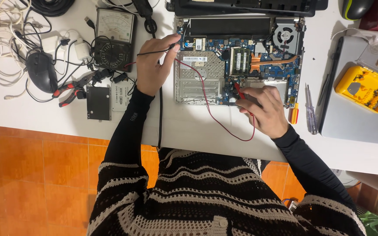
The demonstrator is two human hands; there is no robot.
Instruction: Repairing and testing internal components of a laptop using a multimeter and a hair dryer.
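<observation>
Opened laptop sits at the top-middle of the white table, bottom cover off, board w/ fan and copper heatpipe showing. Your left hand is pinched around the black probe, tip at the board's top-left corner. Right hand grips the red probe, tip on the board's lower middle. Red lead loops btwn them. Analog multimeter is left of the laptop, w/ pliers, a drive and a mouse nearby. Yellow screw tray far right.

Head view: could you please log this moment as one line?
left hand: holds black probe | right hand: holds red probe on opened laptop | analog multimeter: beside
</observation>
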